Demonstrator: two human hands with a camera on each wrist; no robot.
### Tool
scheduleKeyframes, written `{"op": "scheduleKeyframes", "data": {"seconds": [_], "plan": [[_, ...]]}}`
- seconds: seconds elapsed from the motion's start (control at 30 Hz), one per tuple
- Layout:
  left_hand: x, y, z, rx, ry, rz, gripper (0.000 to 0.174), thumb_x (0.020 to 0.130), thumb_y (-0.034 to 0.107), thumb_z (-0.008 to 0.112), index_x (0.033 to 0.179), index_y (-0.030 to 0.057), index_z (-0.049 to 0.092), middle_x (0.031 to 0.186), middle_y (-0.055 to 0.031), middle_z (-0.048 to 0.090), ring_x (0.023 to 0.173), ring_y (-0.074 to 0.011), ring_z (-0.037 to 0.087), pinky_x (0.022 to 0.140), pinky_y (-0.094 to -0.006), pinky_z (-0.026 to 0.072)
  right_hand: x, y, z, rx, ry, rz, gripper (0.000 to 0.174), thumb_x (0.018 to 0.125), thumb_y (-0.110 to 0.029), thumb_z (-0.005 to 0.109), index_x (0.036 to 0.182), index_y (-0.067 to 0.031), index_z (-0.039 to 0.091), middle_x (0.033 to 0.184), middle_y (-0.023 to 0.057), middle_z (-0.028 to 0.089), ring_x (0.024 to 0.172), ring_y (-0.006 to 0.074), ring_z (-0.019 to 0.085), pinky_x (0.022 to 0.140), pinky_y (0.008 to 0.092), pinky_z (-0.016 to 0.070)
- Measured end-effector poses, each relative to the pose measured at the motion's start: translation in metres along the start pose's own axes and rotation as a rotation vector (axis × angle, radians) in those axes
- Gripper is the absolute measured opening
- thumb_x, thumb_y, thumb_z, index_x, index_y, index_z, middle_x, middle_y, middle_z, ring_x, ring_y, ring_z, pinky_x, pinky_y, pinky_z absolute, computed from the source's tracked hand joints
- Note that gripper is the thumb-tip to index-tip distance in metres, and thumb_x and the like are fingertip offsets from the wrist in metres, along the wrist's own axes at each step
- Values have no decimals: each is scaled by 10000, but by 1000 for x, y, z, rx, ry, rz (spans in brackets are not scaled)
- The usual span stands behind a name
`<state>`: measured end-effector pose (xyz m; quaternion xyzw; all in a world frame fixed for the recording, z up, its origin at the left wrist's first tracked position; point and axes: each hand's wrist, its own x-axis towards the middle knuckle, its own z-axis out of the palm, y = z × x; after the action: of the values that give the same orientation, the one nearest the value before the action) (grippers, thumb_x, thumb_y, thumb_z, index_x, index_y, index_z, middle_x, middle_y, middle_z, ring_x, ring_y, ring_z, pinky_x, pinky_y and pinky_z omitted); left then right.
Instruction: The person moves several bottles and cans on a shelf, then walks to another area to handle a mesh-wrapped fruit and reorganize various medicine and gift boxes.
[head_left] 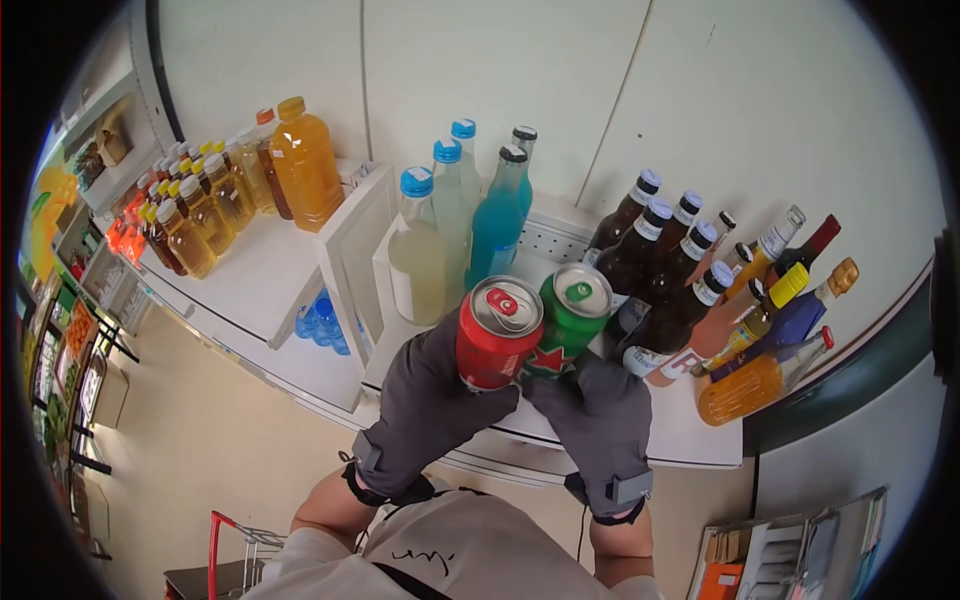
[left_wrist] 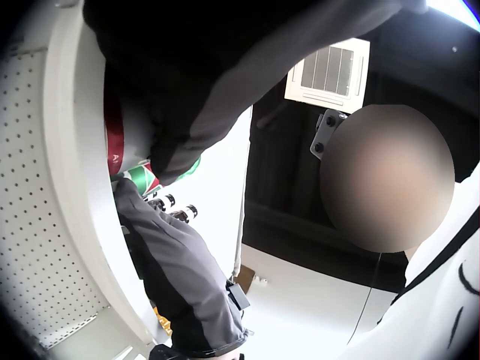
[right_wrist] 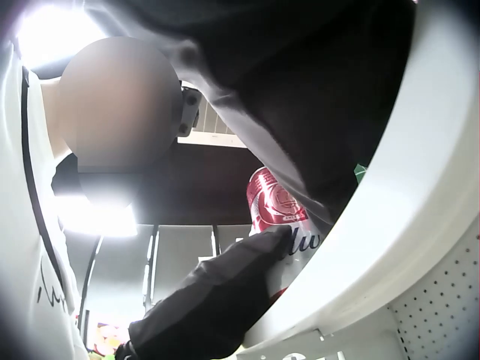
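Head view: left hand (head_left: 425,395) gripped red can (head_left: 488,350) in its fingers, mid-frame; right hand (head_left: 603,408) likewise gripped green can (head_left: 565,328), just beside.

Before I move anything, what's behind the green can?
Beyond the green can, a perforated white panel shows between blue bottles and brown bottles. Whatever the can itself covers can't be seen.

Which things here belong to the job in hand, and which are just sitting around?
Part of the job, seemingly:
red can, held in the left hand
green can, held in the right hand

Just around:
brown bottles
blue-capped bottles
large orange bottle
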<state>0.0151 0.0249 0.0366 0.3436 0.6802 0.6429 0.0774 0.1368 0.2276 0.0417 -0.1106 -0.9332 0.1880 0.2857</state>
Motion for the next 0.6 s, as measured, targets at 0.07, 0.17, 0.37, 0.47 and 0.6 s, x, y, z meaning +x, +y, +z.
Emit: {"op": "scheduleKeyframes", "data": {"seconds": [0.07,0.17,0.37,0.47,0.6], "plan": [[1,1,-2,41,-17,-5,824,839,133,970,1604,88,668,1370,-134,851,1237,-307,836,1106,-410,628,5,-1,2,-73,45,-33,329,915,-368,979,1066,-98,869,823,138,782,771,396,754,685,488,579],[2,2,-4,124,-41,-6,786,834,136,963,1566,90,681,1327,-132,857,1202,-320,841,1074,-418,638,11,-3,11,-186,47,-19,284,930,-356,963,963,-98,849,769,142,735,731,403,721,650,497,547],[5,-3,-10,130,-63,48,805,828,172,974,1568,91,668,1304,-141,844,1178,-367,835,1030,-454,647,13,-16,-12,-221,-88,-116,236,965,-282,910,923,-78,799,767,157,711,721,408,702,647,499,537],[6,-13,-9,159,-61,97,864,827,196,983,1608,85,631,1319,-146,835,1177,-379,832,1020,-470,647,23,-23,-22,19,-152,-309,182,968,-219,878,999,-63,789,846,168,741,758,418,716,681,516,554],[3,-21,-9,235,-28,127,977,830,237,994,1686,69,554,1351,-159,818,1175,-398,826,1009,-491,645,29,-27,-22,-96,-266,-261,228,953,-180,867,1149,-74,818,957,174,786,823,426,746,723,537,576]]}}
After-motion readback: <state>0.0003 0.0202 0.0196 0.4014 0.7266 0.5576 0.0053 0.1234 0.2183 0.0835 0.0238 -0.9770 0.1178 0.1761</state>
